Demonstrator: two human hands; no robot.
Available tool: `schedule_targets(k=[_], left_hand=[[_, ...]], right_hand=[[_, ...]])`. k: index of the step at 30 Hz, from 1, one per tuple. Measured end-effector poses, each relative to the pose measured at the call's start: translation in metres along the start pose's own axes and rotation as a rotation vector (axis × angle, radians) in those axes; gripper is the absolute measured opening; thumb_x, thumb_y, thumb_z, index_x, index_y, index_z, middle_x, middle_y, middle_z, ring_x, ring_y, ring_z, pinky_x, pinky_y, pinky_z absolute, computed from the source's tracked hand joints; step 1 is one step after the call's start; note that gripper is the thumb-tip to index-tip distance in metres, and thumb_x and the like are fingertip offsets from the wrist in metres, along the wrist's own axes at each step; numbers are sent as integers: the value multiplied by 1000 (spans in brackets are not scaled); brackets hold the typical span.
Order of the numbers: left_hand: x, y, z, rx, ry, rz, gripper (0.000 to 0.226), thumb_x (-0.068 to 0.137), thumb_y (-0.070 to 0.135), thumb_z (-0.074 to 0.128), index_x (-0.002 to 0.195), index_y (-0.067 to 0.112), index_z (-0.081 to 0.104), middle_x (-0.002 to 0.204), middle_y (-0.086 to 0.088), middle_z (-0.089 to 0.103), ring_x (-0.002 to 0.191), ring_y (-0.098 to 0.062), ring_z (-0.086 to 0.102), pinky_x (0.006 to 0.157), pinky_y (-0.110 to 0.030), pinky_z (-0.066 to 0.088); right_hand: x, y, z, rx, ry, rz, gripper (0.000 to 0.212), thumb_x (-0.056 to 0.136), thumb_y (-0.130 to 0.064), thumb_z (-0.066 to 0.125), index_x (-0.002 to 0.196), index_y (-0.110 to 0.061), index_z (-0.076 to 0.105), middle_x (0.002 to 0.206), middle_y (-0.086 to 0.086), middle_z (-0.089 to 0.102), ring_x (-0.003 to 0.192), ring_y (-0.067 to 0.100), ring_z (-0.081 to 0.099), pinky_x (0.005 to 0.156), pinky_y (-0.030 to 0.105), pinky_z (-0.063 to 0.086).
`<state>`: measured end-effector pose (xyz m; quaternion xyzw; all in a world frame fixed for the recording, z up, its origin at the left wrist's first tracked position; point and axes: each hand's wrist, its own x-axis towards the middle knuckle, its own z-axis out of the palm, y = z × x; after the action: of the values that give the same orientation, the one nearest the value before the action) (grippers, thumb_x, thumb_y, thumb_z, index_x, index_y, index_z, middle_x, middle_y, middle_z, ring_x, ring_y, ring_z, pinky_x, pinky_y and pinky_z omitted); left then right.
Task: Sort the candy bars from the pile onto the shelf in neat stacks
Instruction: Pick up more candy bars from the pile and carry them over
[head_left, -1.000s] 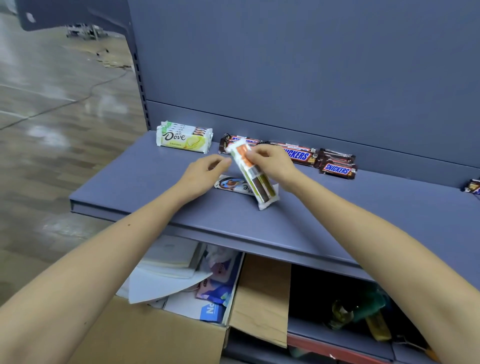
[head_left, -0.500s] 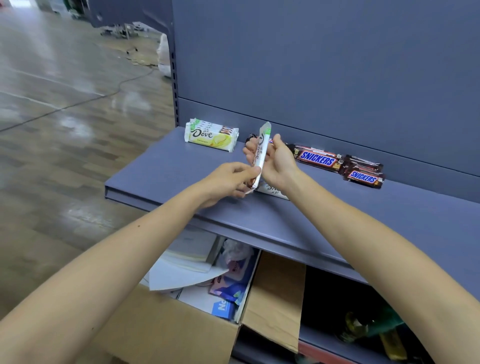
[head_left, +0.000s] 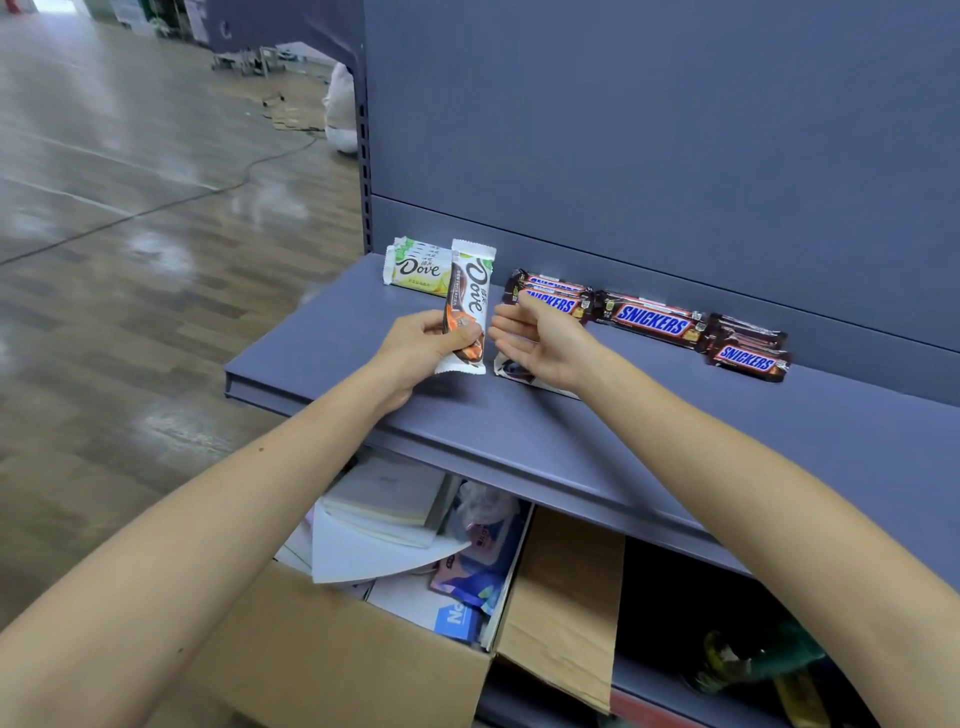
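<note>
1. Dove bar (head_left: 467, 306) stood upright above the shelf (head_left: 322, 358), pinched at its lower end by my left hand (head_left: 421, 353).
2. My right hand (head_left: 540, 343) hung just beside it, fingers loose, holding nothing.
3. Snickers bars (head_left: 652, 319) lay along the back.

bar (head_left: 509, 370) half under right hand (head_left: 543, 343), forearms (head_left: 156, 597) cropped

Two hands are counted: one left hand (head_left: 421, 348) and one right hand (head_left: 540, 338). On the one shelf (head_left: 675, 415), three Snickers groups are seen along the far edge: a left Snickers stack (head_left: 553, 299), a middle Snickers bar (head_left: 652, 319) and a right Snickers stack (head_left: 748, 353); bars within the stacks cannot be counted surely. One green Dove stack (head_left: 418, 267) of several bars is seen far left. One brown Dove bar (head_left: 470, 296) is held, and one partly hidden bar (head_left: 511, 370) is seen nearer. One cardboard box (head_left: 332, 654) is seen below.
</note>
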<state>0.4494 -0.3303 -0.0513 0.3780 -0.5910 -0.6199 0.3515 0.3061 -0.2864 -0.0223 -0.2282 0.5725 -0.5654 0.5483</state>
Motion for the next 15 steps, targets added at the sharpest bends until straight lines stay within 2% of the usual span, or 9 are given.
schedule_targets(k=[2,4,6,8,9,11,15], left_hand=[[1,0,-1,-18,15,10,5,84,12,67,84,17,65,79,0,67,62,-3,63,75,-22,52],[2,1,-2,-54,40,8,6,83,12,68,84,17,64,80,-2,67,67,-8,63,80,-27,52],[4,2,-4,-79,77,0,9,81,13,70,84,18,63,78,0,69,68,-11,64,76,-30,52],[6,3,-5,-94,100,2,13,80,13,71,82,19,60,68,7,70,63,-7,66,68,-28,51],[6,3,-6,-101,106,3,15,80,13,71,82,19,58,68,10,70,63,-6,66,69,-29,51],[7,2,-8,-96,112,10,18,80,14,71,84,21,56,78,8,69,72,-9,65,71,-29,49],[8,0,-13,19,125,32,9,87,23,63,90,20,55,89,3,66,75,-6,60,62,-19,41]], right_hand=[[2,1,2,-67,-16,-7,29,98,-28,43,100,-6,61,91,4,61,82,16,61,74,22,49],[3,3,4,-146,-43,-12,25,97,-29,45,87,-11,59,85,2,60,76,12,60,73,21,49],[3,6,7,-228,-93,-18,24,97,-31,45,85,-15,58,82,-1,60,73,9,58,72,19,48],[5,8,9,-321,-135,-18,21,96,-31,46,84,-19,58,82,-4,61,74,7,57,70,17,47],[5,9,10,-363,-151,-22,19,96,-31,47,84,-21,58,83,-5,61,75,7,57,69,17,47],[7,10,12,-438,-186,-43,18,96,-30,48,84,-22,59,86,-5,62,75,8,58,66,16,46],[11,10,17,-565,-196,-155,16,93,-22,53,80,-18,62,83,1,62,73,12,55,65,18,46]])
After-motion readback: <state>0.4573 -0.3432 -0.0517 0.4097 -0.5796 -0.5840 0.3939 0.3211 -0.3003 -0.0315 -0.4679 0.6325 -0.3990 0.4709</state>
